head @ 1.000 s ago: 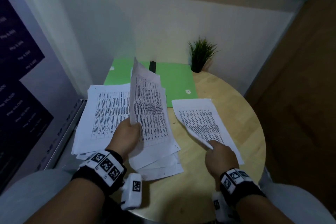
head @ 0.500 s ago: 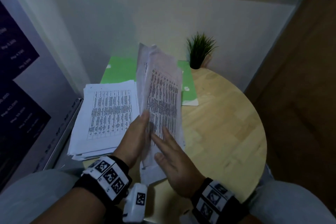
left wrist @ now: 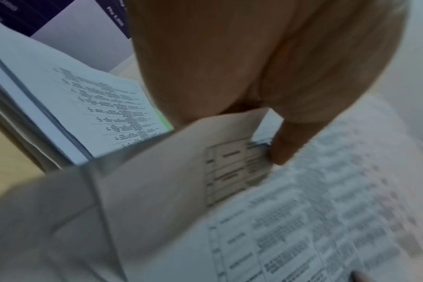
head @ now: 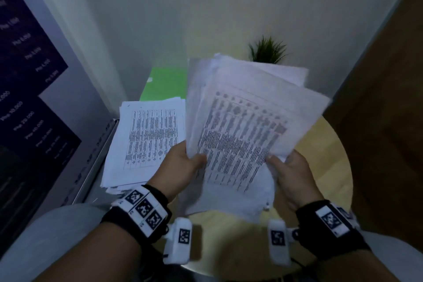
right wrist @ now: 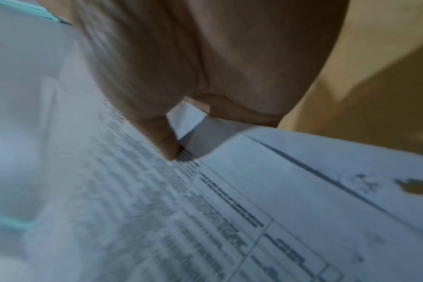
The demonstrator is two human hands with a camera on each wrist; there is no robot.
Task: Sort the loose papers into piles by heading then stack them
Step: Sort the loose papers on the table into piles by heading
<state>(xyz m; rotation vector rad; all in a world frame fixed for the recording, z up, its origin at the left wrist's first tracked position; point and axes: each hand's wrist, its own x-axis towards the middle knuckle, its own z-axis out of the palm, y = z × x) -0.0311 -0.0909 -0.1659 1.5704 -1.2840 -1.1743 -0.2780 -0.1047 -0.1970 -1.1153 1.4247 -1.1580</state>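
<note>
I hold a loose sheaf of printed papers up off the round wooden table, its sheets fanned and uneven. My left hand grips its left lower edge, thumb on the printed face. My right hand grips its right lower edge, thumb pressed on the table of text. A second pile of printed papers lies flat on the table's left side, seen beside my left hand in the left wrist view.
A green folder lies behind the flat pile. A small potted plant stands at the table's far edge by the wall. A dark poster panel rises on the left and a wooden door on the right.
The sheet that lay on the right has joined the sheaf. My right hand shifted from flat against the papers to gripping their right edge, and the sheaf rose and tilted toward me.
</note>
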